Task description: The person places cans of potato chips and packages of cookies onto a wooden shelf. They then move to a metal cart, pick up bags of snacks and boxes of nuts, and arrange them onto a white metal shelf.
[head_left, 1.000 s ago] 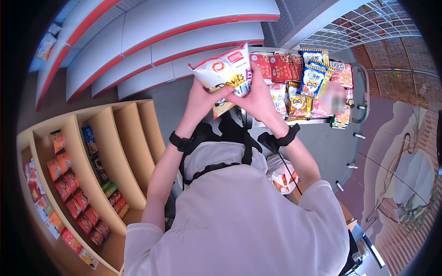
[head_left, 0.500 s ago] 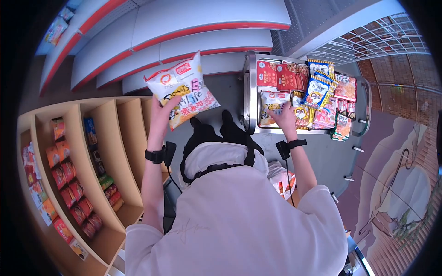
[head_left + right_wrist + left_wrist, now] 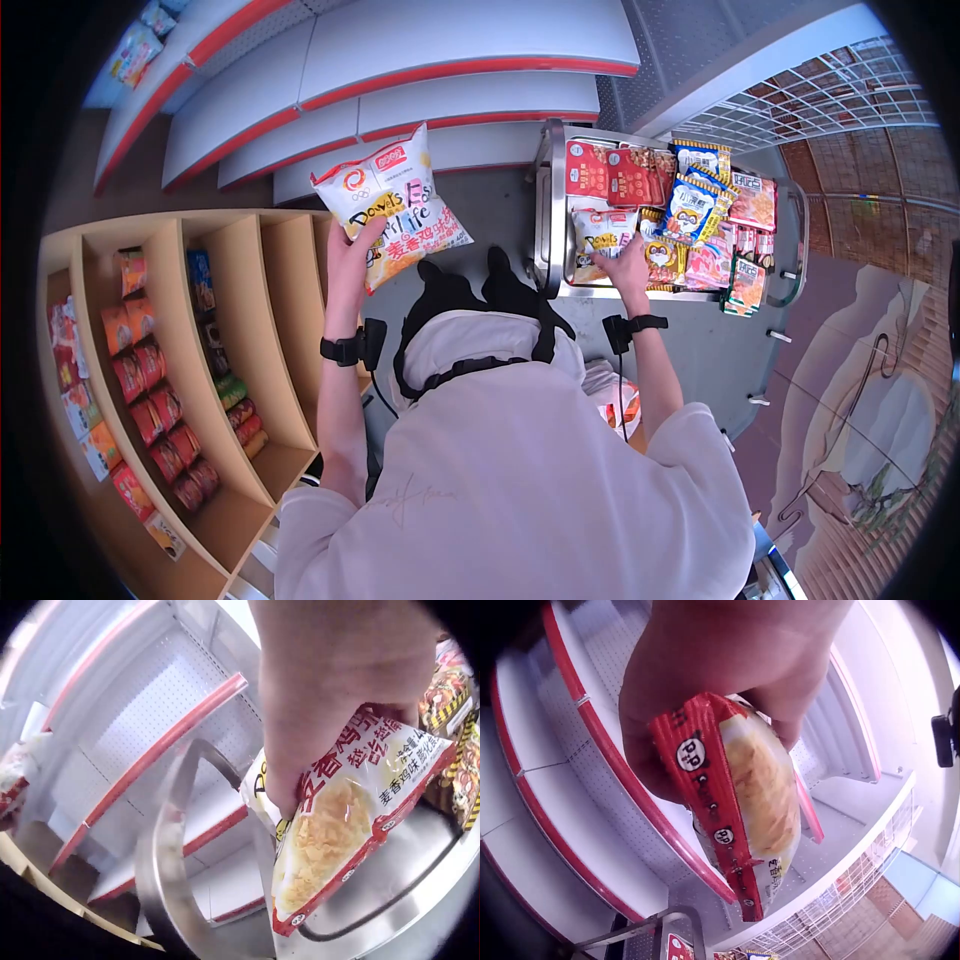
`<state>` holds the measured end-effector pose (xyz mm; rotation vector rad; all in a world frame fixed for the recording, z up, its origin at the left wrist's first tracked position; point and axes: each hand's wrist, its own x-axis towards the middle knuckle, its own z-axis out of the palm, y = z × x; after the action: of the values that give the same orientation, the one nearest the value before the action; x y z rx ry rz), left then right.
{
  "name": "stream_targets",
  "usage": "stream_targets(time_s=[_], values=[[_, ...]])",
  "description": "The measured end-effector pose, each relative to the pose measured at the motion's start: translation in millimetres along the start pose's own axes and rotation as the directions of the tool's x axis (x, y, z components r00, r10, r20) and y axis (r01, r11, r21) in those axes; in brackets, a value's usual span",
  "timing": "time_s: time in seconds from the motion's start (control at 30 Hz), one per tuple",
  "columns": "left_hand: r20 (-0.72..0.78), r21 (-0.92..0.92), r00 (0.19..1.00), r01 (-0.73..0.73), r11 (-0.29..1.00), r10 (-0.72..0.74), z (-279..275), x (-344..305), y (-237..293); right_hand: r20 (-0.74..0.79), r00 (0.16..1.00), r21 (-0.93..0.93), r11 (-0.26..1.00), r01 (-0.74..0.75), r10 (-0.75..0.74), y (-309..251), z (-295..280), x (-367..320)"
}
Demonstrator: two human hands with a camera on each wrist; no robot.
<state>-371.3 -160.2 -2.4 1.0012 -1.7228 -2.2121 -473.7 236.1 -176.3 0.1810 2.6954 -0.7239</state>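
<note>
My left hand (image 3: 348, 262) grips a white, puffy snack bag (image 3: 385, 215) by its lower left side, the thumb lying over the printed front. In the left wrist view the snack bag (image 3: 761, 799) shows a red sealed edge, with the hand (image 3: 720, 660) wrapped over it. On the metal cart (image 3: 548, 180) lies a second snack bag (image 3: 592, 230) of the same print. My right hand (image 3: 628, 272) grips it at its right side. Up close, thumb and fingers pinch this snack bag (image 3: 326, 832) from above; the fingertips are partly hidden.
Red packs (image 3: 628, 178), blue packs (image 3: 690, 212) and several other snacks fill the cart. Shelves with red edges (image 3: 480, 68) stand ahead. At the left is a wooden rack (image 3: 225, 225) holding packaged snacks. A plastic bag (image 3: 615, 395) sits near my right side.
Both hands were on one snack bag in front of me. My left hand has carried it left, while my right hand let go and moved to the second snack bag on the cart.
</note>
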Motion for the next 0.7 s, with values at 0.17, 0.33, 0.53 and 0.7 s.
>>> stream_targets(time_s=[0.17,0.33,0.53,0.7], values=[[0.011,-0.048,0.999,-0.04,0.998,0.04,8.2,1.4,2.8,-0.085,0.996,0.039,0.999,0.032,-0.028,-9.2,-33.0,-21.6],[0.036,-0.025,0.999,-0.027,0.999,0.027,3.9,9.9,-8.7,-0.169,0.983,0.261,0.958,0.115,-0.072,-54.5,-101.4,-49.3],[0.068,-0.01,0.995,-0.07,0.998,0.07,-0.5,19.1,-21.6,-0.266,0.958,0.384,0.899,0.211,-0.111,-93.9,-122.3,-48.4],[0.047,-0.06,0.996,-0.078,0.995,0.081,0.5,13.5,-17.4,-0.206,0.943,0.589,0.736,0.333,-0.261,-149.9,-119.8,-40.0]])
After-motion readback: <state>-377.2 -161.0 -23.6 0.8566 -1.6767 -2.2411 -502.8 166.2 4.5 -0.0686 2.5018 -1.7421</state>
